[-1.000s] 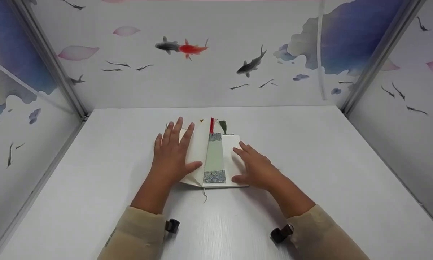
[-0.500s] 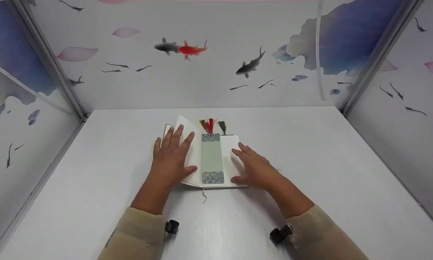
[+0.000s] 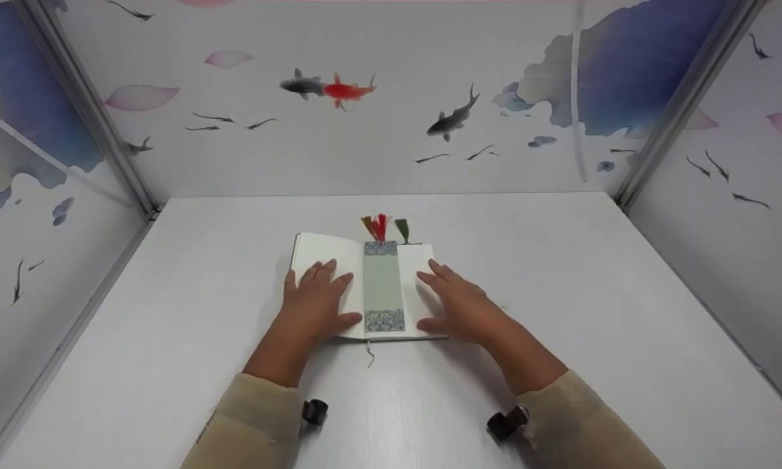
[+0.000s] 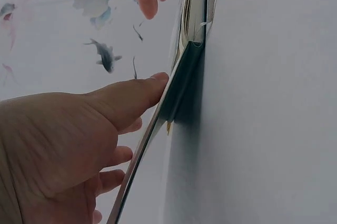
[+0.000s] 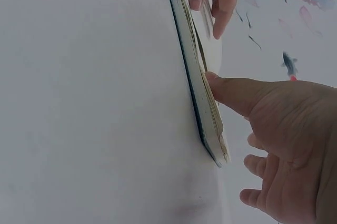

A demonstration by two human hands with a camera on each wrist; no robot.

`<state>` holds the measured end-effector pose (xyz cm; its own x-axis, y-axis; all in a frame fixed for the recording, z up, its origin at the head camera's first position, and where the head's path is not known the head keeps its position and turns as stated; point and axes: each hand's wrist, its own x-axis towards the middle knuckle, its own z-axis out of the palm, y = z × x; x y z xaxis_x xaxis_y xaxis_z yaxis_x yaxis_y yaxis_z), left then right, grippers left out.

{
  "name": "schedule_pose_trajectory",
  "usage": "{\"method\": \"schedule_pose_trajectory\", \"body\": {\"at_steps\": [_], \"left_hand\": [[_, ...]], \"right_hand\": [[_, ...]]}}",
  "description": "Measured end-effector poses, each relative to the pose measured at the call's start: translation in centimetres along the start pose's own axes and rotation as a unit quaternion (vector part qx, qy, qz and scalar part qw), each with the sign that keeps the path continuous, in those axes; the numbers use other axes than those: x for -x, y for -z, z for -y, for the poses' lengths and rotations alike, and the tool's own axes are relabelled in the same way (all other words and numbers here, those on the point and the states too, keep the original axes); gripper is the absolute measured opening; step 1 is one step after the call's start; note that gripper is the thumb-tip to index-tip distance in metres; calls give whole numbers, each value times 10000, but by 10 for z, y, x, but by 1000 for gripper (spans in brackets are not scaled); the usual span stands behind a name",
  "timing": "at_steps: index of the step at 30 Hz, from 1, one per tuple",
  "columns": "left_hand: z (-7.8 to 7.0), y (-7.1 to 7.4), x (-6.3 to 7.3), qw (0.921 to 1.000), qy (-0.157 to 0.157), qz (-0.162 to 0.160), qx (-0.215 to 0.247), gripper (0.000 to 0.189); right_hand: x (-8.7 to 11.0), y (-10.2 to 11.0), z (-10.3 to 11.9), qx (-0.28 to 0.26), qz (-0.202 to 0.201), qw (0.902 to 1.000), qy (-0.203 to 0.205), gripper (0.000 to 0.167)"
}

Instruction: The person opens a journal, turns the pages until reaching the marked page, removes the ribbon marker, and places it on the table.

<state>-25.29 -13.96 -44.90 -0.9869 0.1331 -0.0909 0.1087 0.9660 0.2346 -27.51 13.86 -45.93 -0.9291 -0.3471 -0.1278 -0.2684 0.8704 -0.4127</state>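
Note:
An open notebook with blank cream pages lies in the middle of the table. Along its centre fold rests a pale green bookmark with blue patterned ends. My left hand lies on the left page with fingers spread, its thumb near the bookmark's lower end. On the right page rests my right hand, fingers apart and holding nothing. In the left wrist view the dark green cover slopes up beneath the left thumb. The right wrist view has the right thumb touching the page edge of the thick block.
Red tassels, a yellowish one beside them and a green tassel stick out past the notebook's top. A thin ribbon hangs from its lower edge onto the white table. Printed panels wall the table's back and sides.
The lifted left leaf now lies flat. My left hand has moved down the left page, toward me. The bookmark, partly covered earlier, is fully exposed; the right hand barely moved.

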Motion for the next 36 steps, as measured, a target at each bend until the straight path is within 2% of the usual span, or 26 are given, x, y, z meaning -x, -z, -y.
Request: {"method": "schedule_pose_trajectory", "body": {"at_steps": [8,13,19,24,30,36], "left_hand": [[2,-4,1,9974,-162,457,527,76],[5,-7,-2,9956,-121,743,562,75],[9,-11,-8,9954,-192,839,426,74],[12,-10,-9,9955,-230,818,414,74],[13,-8,-9,9957,-254,816,343,73],[11,-9,-8,9956,-236,845,331,73]], "right_hand": [[-4,-1,4,387,311,9984,286,84],[-6,2,8,435,528,9965,479,76],[-15,6,16,184,646,9972,327,73],[-25,7,27,101,465,9981,396,67],[-37,3,47,319,192,9966,742,54],[-45,-6,66,760,226,9924,938,59]]}}
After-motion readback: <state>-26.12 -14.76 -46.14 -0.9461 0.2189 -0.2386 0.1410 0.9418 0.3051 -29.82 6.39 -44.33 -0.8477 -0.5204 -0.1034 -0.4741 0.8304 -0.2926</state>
